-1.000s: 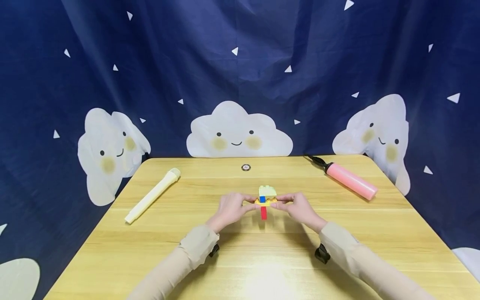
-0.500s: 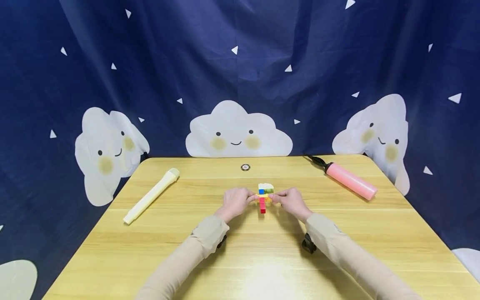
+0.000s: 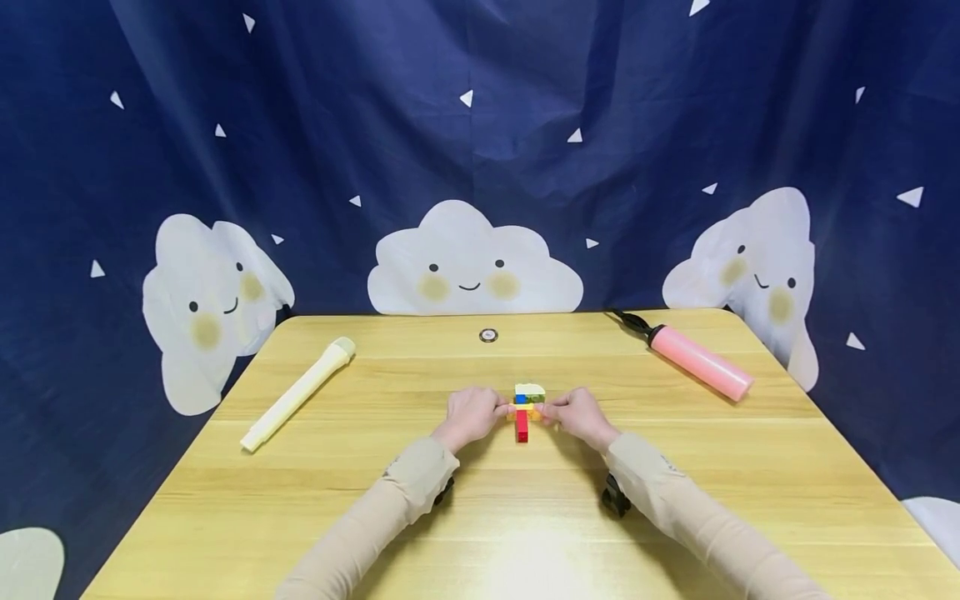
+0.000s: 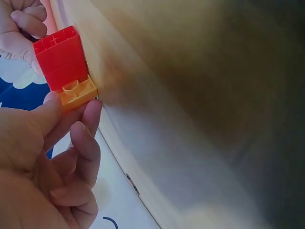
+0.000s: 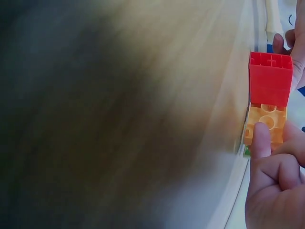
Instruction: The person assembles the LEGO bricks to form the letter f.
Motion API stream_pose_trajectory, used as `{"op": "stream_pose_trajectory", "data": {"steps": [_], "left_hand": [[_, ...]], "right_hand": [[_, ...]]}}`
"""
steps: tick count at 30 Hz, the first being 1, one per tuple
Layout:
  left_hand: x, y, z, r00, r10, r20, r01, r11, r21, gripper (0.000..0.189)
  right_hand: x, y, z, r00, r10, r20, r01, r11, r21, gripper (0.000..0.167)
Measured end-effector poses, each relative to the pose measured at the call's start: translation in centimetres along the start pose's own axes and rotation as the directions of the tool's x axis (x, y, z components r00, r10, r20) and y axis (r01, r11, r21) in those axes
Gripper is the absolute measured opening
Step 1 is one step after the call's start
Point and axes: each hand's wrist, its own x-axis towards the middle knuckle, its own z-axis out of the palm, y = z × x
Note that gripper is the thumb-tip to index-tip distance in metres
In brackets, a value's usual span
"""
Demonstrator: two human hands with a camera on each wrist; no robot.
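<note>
Both hands hold a small model of toy building bricks over the middle of the table. Its red bricks [image 3: 522, 427] point toward the wearer, showing a hollow underside in both wrist views. An orange brick [image 4: 81, 95] crosses the model, with a blue brick [image 3: 521, 399] and a pale cream brick [image 3: 529, 388] behind it. My left hand [image 3: 475, 415] pinches the orange brick's left end between thumb and fingers. At the right end, my right hand [image 3: 581, 417] pinches it, one fingertip lying on the orange underside [image 5: 268, 116]. Greenish bricks are partly hidden behind.
A cream tube-shaped stick [image 3: 300, 393] lies on the left of the wooden table [image 3: 420, 533]. At the back right lies a pink hand pump [image 3: 701, 362] with a black handle. A small round disc [image 3: 488, 335] sits near the back edge, before a dark blue curtain.
The model has tilted so its red bricks point more toward the wearer. Both hands have drawn closer together; in the last half second they and the model sank slightly in the head view.
</note>
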Motion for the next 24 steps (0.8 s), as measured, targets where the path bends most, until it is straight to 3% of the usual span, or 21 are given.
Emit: {"op": "stream_pose_trajectory", "data": {"steps": [15, 21, 24], "left_hand": [[-0.3, -0.3, -0.1, 1.0, 0.018, 0.017, -0.018, 1.0, -0.005, 0.028], [-0.5, -1.5, -1.2, 1.0, -0.004, 0.007, 0.005, 0.995, -0.104, 0.04], [-0.4, -2.4, -2.1, 0.999, -0.027, -0.029, 0.024, 0.994, -0.103, 0.043]], "right_hand": [[-0.3, 0.1, -0.2, 0.998, -0.025, 0.049, 0.026, 0.999, -0.025, 0.03], [-0.8, 0.5, -2.0, 0.994, -0.093, 0.053, 0.098, 0.99, -0.098, 0.036], [-0.9, 0.5, -3.4, 0.988, -0.15, 0.037, 0.154, 0.97, -0.19, 0.035]]}}
